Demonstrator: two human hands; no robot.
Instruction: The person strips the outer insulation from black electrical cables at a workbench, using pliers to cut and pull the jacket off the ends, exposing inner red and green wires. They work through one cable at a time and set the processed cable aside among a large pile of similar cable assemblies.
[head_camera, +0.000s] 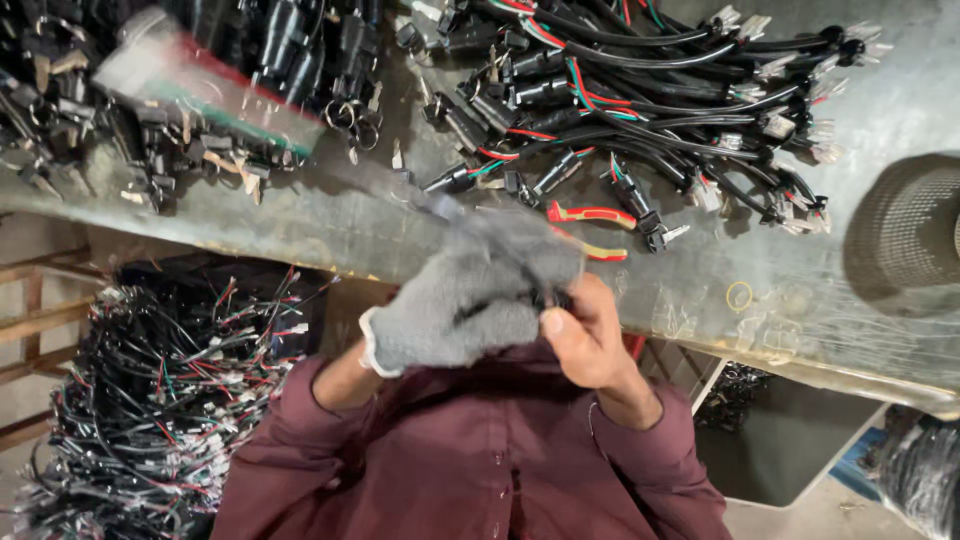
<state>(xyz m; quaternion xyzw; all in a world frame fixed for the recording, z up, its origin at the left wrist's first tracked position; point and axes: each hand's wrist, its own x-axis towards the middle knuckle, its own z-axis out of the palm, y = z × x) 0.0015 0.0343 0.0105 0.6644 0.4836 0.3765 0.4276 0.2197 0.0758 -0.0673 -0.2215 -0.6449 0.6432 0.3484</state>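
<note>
Grey metal bench (880, 330) bears wire harnesses (640, 90), keys (150, 150), red-handled cutters (590, 215)

A small dark part (548, 298), too hidden to be made out, is pinched between the left hand (470, 300), covered by a grey knitted glove, and the bare right hand (590, 335), both raised close to the near edge of the metal workbench (700, 270). Just beyond the hands, red-handled pliers (590, 230) are laid on the bench, with a pile of black cable harnesses (650, 100) spread toward its far right edge and a heap of keys and black switches (150, 130) gathered at the far left. Below the bench's left end, a large bundle of black, red and green wires (160, 400) is heaped, beside the maroon sleeves (470, 460).
</note>
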